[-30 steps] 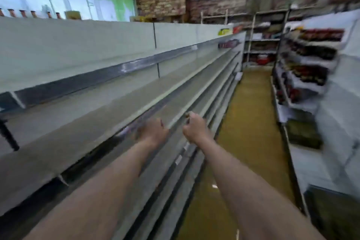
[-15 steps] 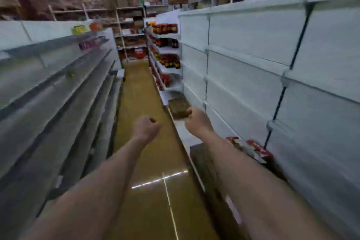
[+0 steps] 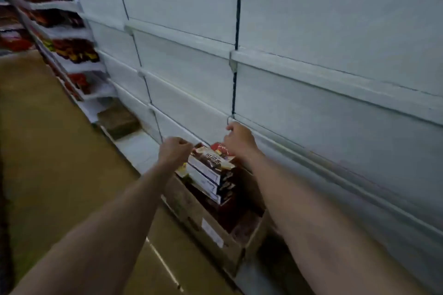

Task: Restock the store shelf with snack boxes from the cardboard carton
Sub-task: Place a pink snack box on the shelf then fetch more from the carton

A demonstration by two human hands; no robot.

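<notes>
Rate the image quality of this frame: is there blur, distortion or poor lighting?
Head view: dim, bluish light; motion blur smears the stocked shelves far left; wide-angle bend bows the shelf edges; the snack boxes in the carton are soft, print unreadable; both hands, left and right, show soft edges.

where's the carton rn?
Head view, lower centre: the cardboard carton sits low against the foot of the white shelf unit, open, with snack boxes stacked inside, below and between the left hand and right hand.

open cardboard carton [image 3: 191, 213], snack boxes [image 3: 211, 170] stacked inside
</notes>
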